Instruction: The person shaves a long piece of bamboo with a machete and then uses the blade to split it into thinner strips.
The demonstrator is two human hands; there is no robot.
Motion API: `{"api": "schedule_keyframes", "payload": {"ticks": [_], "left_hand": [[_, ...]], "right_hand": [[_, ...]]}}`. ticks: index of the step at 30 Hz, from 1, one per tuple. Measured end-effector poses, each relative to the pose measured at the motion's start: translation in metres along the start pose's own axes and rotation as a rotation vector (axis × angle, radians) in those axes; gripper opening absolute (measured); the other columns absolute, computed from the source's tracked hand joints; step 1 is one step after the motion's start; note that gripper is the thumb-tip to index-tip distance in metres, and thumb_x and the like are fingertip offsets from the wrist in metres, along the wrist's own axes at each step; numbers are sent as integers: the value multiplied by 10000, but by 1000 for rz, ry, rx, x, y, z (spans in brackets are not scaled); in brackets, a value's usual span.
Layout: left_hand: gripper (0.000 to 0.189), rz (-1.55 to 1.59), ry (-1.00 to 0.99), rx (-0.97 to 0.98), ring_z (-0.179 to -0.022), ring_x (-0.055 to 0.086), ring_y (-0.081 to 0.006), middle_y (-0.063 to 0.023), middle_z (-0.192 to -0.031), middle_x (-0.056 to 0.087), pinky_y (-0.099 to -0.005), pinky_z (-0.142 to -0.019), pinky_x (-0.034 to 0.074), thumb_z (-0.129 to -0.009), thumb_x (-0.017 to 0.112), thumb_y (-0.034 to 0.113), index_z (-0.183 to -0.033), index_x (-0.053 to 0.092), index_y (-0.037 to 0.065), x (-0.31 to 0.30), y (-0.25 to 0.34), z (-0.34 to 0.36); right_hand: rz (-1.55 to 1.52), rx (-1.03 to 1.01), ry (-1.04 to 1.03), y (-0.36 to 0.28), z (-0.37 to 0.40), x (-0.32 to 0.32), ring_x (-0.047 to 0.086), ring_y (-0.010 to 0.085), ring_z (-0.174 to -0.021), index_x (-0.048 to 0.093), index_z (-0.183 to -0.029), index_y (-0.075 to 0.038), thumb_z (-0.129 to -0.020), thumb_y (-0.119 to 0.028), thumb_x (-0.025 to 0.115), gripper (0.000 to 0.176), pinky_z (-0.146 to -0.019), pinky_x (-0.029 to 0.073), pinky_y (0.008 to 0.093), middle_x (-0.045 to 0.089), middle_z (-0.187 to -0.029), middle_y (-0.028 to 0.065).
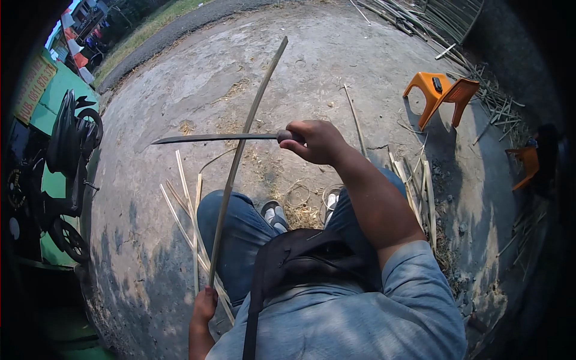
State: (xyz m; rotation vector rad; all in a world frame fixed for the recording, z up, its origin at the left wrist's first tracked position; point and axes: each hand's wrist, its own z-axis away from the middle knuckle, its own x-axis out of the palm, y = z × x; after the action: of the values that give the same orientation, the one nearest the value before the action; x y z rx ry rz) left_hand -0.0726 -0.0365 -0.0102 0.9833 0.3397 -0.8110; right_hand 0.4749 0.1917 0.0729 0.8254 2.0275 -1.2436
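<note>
My right hand (315,141) is closed round the dark handle of a machete (207,138), whose long narrow blade points left. My left hand (205,304) grips the lower end of a long bamboo strip (231,174) beside my left thigh. The strip rises upward and leans slightly right, its far end high over the ground. In this view the blade and the strip cross a little left of my right hand. Pale split strips (198,210) lie beside my left leg, and more pale strips (427,198) lie by my right leg.
An orange plastic chair (441,90) with a small black object on its seat stands at the right. Bamboo pieces (504,114) lie piled along the right edge. A parked motorcycle (69,162) stands at the left. Shavings (300,216) litter the concrete between my feet.
</note>
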Motion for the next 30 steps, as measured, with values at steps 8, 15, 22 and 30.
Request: {"api": "schedule_keyframes", "payload": {"ticks": [8,15,22,30], "left_hand": [[888,44,-10,-64,-563,488,-173,-29,-597,494,-351,-547,372,-970,206,847,-701,547,72,-1,-2,-2],[889,89,25,-38,-538,472,-145,-6,-578,460,-330,-518,356,-934,246,884,-663,516,82,4,6,-1],[905,40,82,11,-594,455,-160,-15,-603,444,-361,-564,343,-931,245,888,-678,492,55,14,-14,-8],[908,-29,121,-13,-645,500,-186,-48,-636,494,-376,-614,399,-951,271,865,-710,526,27,8,5,3]], "right_hand": [[-214,154,-13,5,5,2,667,387,-720,666,-903,-88,-973,-564,650,481,-663,510,453,669,-750,181],[-687,375,-471,-2,3,0,523,80,-592,663,-943,-59,-1008,-630,586,579,-504,428,286,551,-678,-24],[-978,599,-396,14,3,-19,419,49,-511,622,-1001,-85,-1010,-680,526,602,-399,328,250,477,-669,-30],[-969,657,-575,19,3,-8,429,61,-512,602,-904,-113,-961,-764,519,658,-427,351,252,461,-635,-38]]}}
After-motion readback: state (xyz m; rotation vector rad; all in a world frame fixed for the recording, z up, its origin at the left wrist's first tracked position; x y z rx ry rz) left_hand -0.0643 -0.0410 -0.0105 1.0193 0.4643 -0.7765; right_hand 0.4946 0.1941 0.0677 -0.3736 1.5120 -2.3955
